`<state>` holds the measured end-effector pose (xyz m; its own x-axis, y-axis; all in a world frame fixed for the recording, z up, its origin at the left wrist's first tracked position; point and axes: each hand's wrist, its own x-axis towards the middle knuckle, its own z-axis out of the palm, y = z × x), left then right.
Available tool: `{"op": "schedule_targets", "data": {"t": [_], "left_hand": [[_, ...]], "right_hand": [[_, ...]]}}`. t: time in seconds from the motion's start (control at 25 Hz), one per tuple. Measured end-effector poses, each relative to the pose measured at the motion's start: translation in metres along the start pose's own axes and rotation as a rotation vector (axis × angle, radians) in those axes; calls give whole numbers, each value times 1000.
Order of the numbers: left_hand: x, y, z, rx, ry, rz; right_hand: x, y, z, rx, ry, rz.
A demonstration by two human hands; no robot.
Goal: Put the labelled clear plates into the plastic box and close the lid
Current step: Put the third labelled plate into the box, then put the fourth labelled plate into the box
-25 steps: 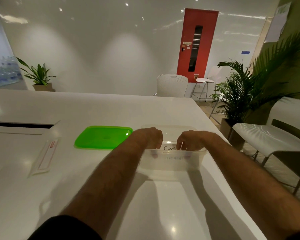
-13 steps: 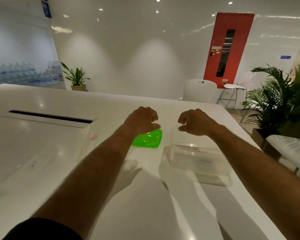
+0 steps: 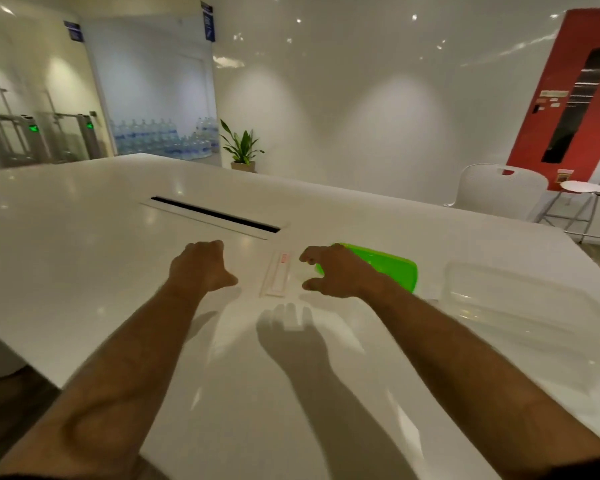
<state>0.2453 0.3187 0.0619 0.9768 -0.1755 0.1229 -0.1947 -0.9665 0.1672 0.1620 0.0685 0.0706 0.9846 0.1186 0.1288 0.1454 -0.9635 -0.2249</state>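
- Left hand (image 3: 201, 268): raised above the white worktop (image 3: 84, 258), left of the labelled clear plate (image 3: 278, 277). Its fingers (image 3: 210, 245) are loosely curled, the thumb points right, and nothing is held.
- Slot (image 3: 215, 214): a dark, narrow opening set in the worktop, beyond both hands.
- Labelled clear plate: a long, narrow transparent piece lying flat on the worktop between the two hands. A small red label sits near its far end. Neither hand touches it.
- Right hand (image 3: 336, 271): raised above the worktop, just right of the labelled clear plate. The fingers and thumb are spread in a curved, claw-like pose with a gap between them, and nothing is gripped. Its shadow falls on the worktop nearer the person.
- Green lid (image 3: 385, 265): lies flat on the worktop, partly hidden behind the right hand and wrist.
- Plastic box (image 3: 520, 306): transparent, standing uncovered on the worktop at the right, beside the green lid and well apart from the labelled clear plate. Its contents cannot be made out because of blur.
- White chair (image 3: 499, 188): stands beyond the far right edge of the worktop.
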Motion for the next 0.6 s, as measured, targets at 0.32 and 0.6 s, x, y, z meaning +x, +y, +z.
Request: {"op": "schedule_targets", "data": {"t": [0.32,0.6], "left_hand": [[-23,-77,20,-78,-91,-175],[-23,-108,37,-174,-110,-172]], "right_hand": [[58,-92,51,19,-122,-181],[87,-123,78,18,-151,-208]]}}
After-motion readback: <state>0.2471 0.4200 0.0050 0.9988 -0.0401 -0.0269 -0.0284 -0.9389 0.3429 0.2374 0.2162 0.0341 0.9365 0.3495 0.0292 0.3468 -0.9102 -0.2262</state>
